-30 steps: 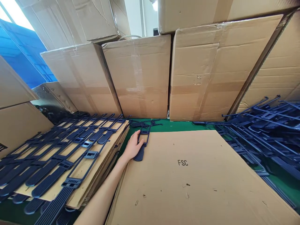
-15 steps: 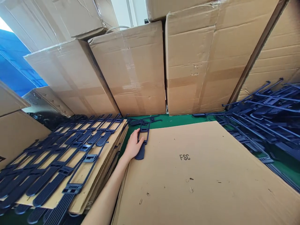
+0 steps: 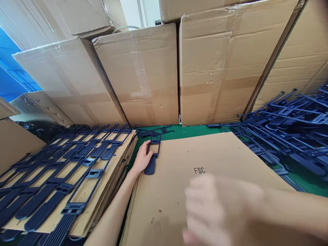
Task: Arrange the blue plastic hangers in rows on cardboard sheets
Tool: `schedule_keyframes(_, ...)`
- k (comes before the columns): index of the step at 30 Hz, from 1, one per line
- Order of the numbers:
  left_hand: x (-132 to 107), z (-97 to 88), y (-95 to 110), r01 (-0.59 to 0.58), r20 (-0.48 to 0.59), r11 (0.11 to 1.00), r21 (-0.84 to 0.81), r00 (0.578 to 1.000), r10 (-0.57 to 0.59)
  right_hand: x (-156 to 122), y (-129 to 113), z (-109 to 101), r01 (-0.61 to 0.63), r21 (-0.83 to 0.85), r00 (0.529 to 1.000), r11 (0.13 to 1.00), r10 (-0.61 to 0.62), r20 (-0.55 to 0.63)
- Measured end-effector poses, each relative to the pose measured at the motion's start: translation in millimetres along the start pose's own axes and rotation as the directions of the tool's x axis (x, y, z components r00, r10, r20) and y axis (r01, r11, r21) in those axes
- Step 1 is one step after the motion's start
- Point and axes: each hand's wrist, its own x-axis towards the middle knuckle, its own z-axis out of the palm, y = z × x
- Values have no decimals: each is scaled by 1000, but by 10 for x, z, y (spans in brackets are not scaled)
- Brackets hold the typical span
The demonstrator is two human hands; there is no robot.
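My left hand is at the left edge of a flat cardboard sheet printed "FSC". Its fingers and thumb close on the left side of a dark blue plastic frame, which has an open rectangular window and a ribbed, round-ended paddle. The frame lies flat near the sheet's far left corner. Over the sheet's lower middle hovers my right hand, smeared by motion, so its fingers and anything in them cannot be made out.
To the left, a cardboard stack carries overlapping rows of similar blue frames. A tangled heap of them lies on the right over the green surface. Large taped cartons form a wall at the back.
My right hand has come into view from the right, over the cardboard sheet. My left hand stays on the same blue frame, while the whole view has shifted slightly.
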Motion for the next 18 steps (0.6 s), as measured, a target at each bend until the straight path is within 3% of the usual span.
schedule_keyframes(2,0,-4,-5,1,-1,1000,-23,1000,-1,107,283,129,-49,21,998,999,50,-32)
schedule_keyframes(3,0,-7,-7,4,-6,999,-37,1000,-4,168,445,220,-183,26,983,983,184,-11)
schedule_keyframes(5,-1,-12,-8,16,-22,998,-65,1000,-17,290,746,449,-470,39,883,882,470,8)
schedule_keyframes(6,-2,-13,-7,23,-32,997,-78,999,-26,344,862,581,-536,62,844,842,535,36)
schedule_keyframes(9,-4,-17,-6,46,-58,993,-110,997,-53,454,1025,1001,-547,108,837,830,541,86)
schedule_keyframes(12,3,-19,-12,65,-89,989,-136,993,-78,460,1003,1346,-520,150,853,841,519,54)
schedule_keyframes(15,17,-23,-23,86,-130,984,-155,986,-107,394,970,1517,-460,218,879,860,476,-25)
schedule_keyframes(18,22,-24,-27,104,-146,980,-167,981,-129,333,977,1547,-405,284,900,869,434,-45)
